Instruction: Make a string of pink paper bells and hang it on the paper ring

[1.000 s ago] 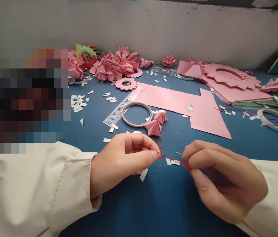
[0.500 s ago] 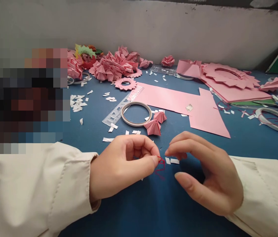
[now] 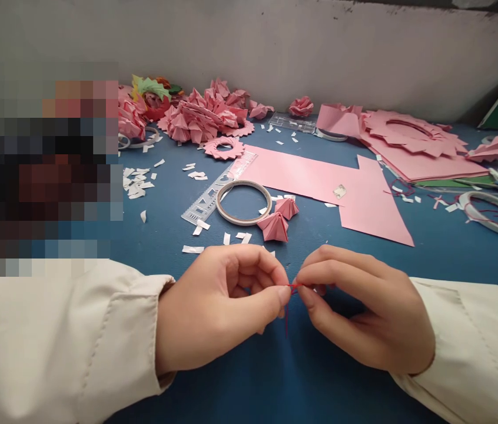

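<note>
On the near side of the tape ring [image 3: 238, 221], the right hand [image 3: 364, 315], spread clear a moment ago, is now pinching the red thread [image 3: 293, 286] beside the left hand [image 3: 226, 312], itself keeping a pinch, so both are seemingly controlling the strand.

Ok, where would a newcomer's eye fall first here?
Probably the red thread, pinched by the left hand and right hand at lower centre. Just beyond, a tape roll lies beside two small pink folded pieces. At the back, left of centre, sits a heap of pink folded paper.
</note>
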The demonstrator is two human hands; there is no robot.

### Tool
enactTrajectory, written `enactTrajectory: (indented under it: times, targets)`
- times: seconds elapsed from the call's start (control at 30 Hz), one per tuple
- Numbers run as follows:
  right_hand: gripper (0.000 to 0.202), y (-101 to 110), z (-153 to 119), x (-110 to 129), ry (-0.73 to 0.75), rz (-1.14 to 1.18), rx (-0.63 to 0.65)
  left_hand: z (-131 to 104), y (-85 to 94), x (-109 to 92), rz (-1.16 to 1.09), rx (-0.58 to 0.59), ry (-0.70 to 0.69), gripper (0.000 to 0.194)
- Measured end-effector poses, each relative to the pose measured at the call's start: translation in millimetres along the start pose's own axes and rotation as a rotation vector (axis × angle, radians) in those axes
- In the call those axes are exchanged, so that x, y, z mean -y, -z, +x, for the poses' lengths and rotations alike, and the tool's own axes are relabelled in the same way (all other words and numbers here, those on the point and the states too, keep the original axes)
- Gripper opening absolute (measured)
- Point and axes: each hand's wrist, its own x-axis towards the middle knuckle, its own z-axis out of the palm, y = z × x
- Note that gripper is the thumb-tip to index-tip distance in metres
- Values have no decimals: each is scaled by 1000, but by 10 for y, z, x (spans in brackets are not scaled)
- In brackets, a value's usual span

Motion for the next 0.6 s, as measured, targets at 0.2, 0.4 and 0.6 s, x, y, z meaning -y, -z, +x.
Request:
enactTrajectory:
  times: [0.2, 0.4, 0.6]
  targets:
    - [11, -8, -26, -7, 39, -82, -39, -14, 1, -20, 67, -89, -17, 5]
    - [11, -17, -26, -18, 58, -145, -45, -12, -4, -16, 85, -134, 21, 11]
    - [13, -6, -51, -24, 65, -160, -41, -11, 5, -10, 88, -133, 17, 11]
